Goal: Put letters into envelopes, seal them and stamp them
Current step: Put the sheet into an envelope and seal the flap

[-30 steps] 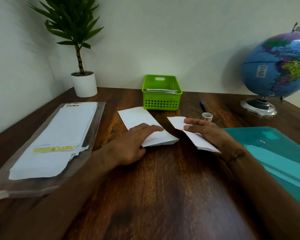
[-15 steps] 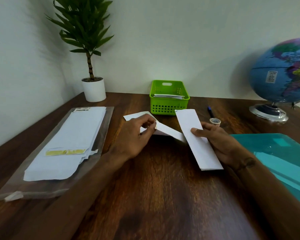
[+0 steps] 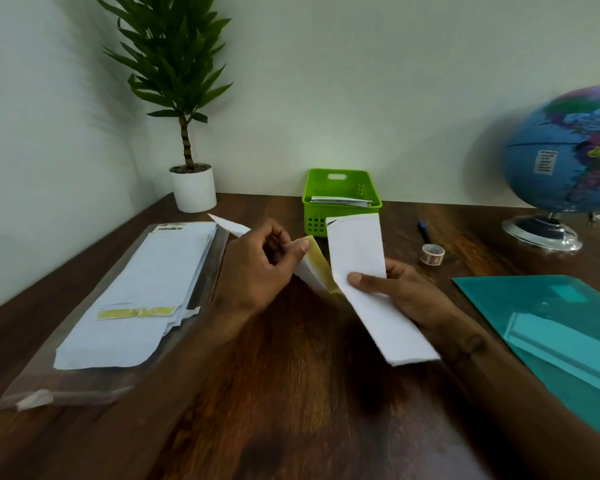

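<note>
My left hand [image 3: 257, 271] holds a white envelope [image 3: 310, 271] raised off the desk, thumb and fingers pinching its open flap, whose yellowish glue strip shows. My right hand [image 3: 406, 292] grips a folded white letter [image 3: 368, 282] with the thumb on top. The letter's near end hangs over the desk and its left edge meets the envelope's mouth. A stack of white envelopes [image 3: 146, 292] lies on a clear plastic sleeve at the left. A small roll of stamps [image 3: 432, 253] stands behind my right hand.
A green basket [image 3: 340, 206] with papers stands at the back centre, with a blue pen [image 3: 423, 230] to its right. A potted plant [image 3: 193, 187] is at the back left, a globe [image 3: 565, 161] at the back right. A teal folder [image 3: 548, 327] lies at the right.
Both hands lifted their papers off the desk. The left hand opened the envelope's flap, and the right hand brought the folded letter up against the envelope's mouth.
</note>
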`<act>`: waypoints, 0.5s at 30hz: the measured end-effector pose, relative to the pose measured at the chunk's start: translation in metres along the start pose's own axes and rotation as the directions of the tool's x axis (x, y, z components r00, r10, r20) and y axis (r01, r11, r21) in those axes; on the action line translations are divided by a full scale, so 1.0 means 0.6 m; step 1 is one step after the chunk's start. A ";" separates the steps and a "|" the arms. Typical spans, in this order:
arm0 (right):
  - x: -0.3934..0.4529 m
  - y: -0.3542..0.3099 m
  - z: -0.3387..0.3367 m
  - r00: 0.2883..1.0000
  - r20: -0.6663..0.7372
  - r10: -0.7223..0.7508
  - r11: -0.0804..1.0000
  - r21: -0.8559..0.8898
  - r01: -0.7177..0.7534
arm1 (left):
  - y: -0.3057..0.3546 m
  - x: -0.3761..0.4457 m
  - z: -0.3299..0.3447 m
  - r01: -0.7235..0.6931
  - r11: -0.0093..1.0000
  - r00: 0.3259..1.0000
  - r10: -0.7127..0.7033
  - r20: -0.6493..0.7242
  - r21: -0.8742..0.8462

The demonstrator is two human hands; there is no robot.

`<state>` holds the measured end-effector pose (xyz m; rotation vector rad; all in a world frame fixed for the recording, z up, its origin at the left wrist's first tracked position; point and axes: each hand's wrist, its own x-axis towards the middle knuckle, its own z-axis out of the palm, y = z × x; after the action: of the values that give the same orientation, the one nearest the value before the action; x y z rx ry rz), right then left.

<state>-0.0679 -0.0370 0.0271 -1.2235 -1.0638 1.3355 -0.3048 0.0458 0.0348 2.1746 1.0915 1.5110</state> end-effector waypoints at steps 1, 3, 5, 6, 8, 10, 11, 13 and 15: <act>0.001 -0.004 -0.006 0.999 -0.036 -0.005 1.000 -0.008 0.004 | -0.001 0.003 -0.004 -0.041 0.998 0.999 0.042 -0.014 0.037; 0.004 -0.005 -0.015 0.995 -0.097 -0.021 0.999 -0.043 0.017 | -0.003 0.008 -0.013 -0.104 0.984 0.994 0.108 -0.018 0.145; 0.006 -0.002 -0.016 0.993 -0.116 -0.012 0.998 -0.064 0.005 | -0.001 0.012 -0.023 -0.139 0.961 0.990 0.143 -0.003 0.240; 0.007 -0.001 -0.014 0.993 -0.116 -0.014 0.996 -0.090 0.003 | 0.003 0.019 -0.029 -0.166 0.944 0.985 0.170 0.010 0.286; 0.011 0.003 -0.012 0.993 -0.111 -0.027 0.986 -0.168 0.008 | 0.016 0.039 -0.042 -0.242 0.899 0.970 0.215 0.116 0.366; 0.018 0.008 -0.015 0.992 -0.113 -0.061 0.981 -0.191 0.039 | 0.035 0.062 -0.043 -0.330 0.850 0.927 0.208 0.313 0.411; 0.021 0.009 -0.017 0.990 -0.121 -0.078 0.977 -0.206 0.052 | 0.046 0.072 -0.038 -0.367 0.833 0.890 0.185 0.417 0.413; 0.021 0.008 -0.020 0.985 -0.144 -0.094 0.966 -0.254 0.055 | 0.062 0.087 -0.013 -0.421 0.824 0.800 0.141 0.583 0.378; 0.020 0.005 -0.027 0.982 -0.170 -0.084 0.953 -0.302 0.029 | 0.066 0.092 0.022 -0.432 0.843 0.716 0.104 0.691 0.321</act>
<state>-0.0522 -0.0258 0.0214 -1.4946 -1.1893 1.0207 -0.2669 0.0604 0.0908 2.9678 0.9484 0.4363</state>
